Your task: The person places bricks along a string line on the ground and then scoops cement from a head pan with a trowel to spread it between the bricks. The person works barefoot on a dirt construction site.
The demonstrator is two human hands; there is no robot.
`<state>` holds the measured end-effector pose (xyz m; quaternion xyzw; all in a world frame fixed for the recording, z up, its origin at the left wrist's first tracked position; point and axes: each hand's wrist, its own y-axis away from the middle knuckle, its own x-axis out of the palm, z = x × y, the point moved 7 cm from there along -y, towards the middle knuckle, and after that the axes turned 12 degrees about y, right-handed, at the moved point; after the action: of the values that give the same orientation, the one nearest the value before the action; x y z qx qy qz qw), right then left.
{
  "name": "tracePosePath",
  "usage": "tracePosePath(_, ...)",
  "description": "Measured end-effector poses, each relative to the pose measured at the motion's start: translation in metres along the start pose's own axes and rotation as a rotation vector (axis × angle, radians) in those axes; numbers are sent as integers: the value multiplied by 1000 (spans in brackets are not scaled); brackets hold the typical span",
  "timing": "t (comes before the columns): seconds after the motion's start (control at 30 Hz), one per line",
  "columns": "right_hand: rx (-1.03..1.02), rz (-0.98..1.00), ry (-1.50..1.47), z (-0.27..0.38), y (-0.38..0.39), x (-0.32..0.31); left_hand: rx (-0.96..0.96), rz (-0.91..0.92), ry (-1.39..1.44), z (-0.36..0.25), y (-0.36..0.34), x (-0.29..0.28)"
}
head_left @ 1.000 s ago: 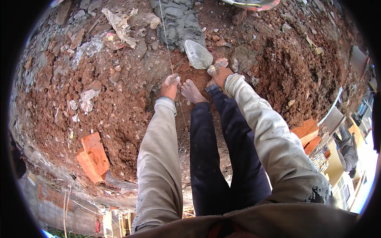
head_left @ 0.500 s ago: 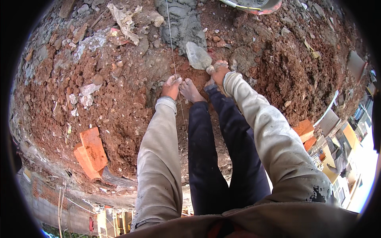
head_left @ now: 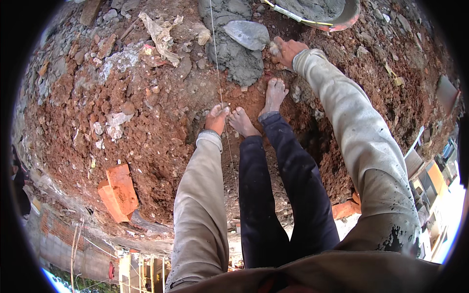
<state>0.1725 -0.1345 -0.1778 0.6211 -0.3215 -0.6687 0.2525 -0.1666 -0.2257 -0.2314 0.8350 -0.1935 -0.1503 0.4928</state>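
Note:
A trowel (head_left: 248,35) is gripped by its handle in my right hand (head_left: 289,52), its pointed blade resting flat over a strip of wet grey mortar (head_left: 244,68) at the far middle. My left hand (head_left: 216,119) is closed beside my bare left foot, with a thin white string (head_left: 218,73) at its fingertips. The string runs taut from the far edge, over the mortar's left part, and back between my left arm and leg. Both of my bare feet (head_left: 275,93) stand on reddish soil at the near end of the mortar.
A rounded pan (head_left: 349,18) of grey mortar sits at the far right. Orange bricks (head_left: 119,193) lie at the left, with another orange brick (head_left: 346,210) beside my right leg. A crumpled tan bag (head_left: 161,36) lies on rubble at the far left. Loose earth rises on the right.
My right hand and the trowel have moved away from my foot, farther out over the mortar, and the blade has turned to point left. My left hand stays at the string.

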Motion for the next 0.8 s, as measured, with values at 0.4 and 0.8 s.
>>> tracePosePath(0.4, 69, -95, -109, 11, -20, -25, -93, -343, -134, 3, 0, 9)
tracePosePath(0.8, -353, -18, 26, -12, -36, 49, -69, -294, -89, 32, 6, 19)
